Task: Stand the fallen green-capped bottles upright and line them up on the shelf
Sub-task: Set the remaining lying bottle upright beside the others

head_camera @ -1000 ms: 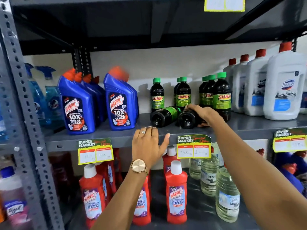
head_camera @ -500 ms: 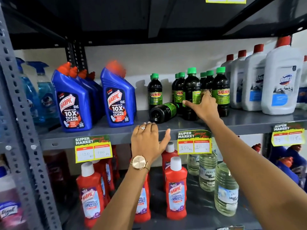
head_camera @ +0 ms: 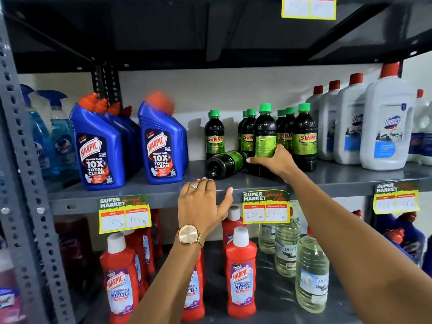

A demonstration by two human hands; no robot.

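Observation:
Several dark green-capped Sunny bottles stand on the grey middle shelf (head_camera: 350, 178). One fallen bottle (head_camera: 224, 163) lies on its side, base toward me, left of the group. My right hand (head_camera: 275, 162) grips the lower part of an upright bottle (head_camera: 264, 134) at the front of the group, its label turned away. A lone upright bottle (head_camera: 214, 134) stands behind the fallen one. My left hand (head_camera: 202, 202) rests on the shelf's front edge, fingers spread over it, holding no bottle.
Blue Harpic bottles (head_camera: 161, 146) stand left of the green-capped group, white Domex jugs (head_camera: 385, 132) to the right. Price tags (head_camera: 266, 206) hang from the shelf edge. Red Harpic bottles (head_camera: 242, 272) and clear bottles (head_camera: 312, 272) fill the lower shelf.
My right hand lifted one fallen bottle from lying to upright at the front of the group and now holds its lower body. The other fallen bottle and my left hand stayed put.

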